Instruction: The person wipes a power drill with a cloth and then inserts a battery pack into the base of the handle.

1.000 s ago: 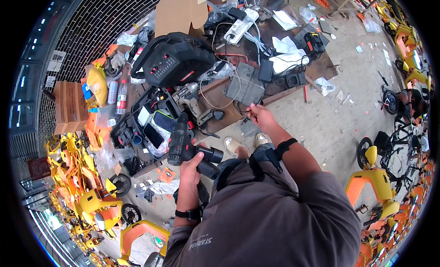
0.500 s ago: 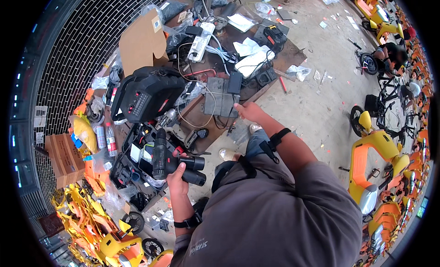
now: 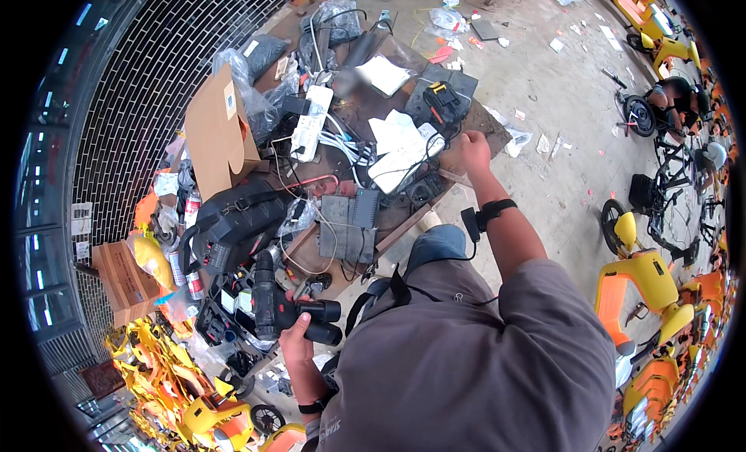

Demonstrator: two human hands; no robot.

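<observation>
My left hand [image 3: 295,342] is wrapped round a black cordless drill [image 3: 266,297], held upright over an open tool case [image 3: 217,316]. Two thick black cylinders [image 3: 320,310] jut out beside that hand toward my body. At the right edge of the low work table, my right hand [image 3: 475,151] hovers with its fingertips turned away from sight, so its grip cannot be made out. Closest to it lie crumpled white papers [image 3: 400,161] and a black-and-yellow tool battery [image 3: 443,101]. A black charger [image 3: 424,186] and a ribbed black adapter [image 3: 365,209] sit nearer to me.
A white power strip [image 3: 312,122] and tangled cables cover the table's middle. An open cardboard box [image 3: 221,133] and a black bag-like case [image 3: 241,219] stand left. Yellow scooters [image 3: 641,285] line the right; a person [image 3: 676,102] crouches beyond them.
My right hand has moved away from the adapter, forward and right to the table's edge. The drill stays in my left hand, slightly lower in view. My view has shifted.
</observation>
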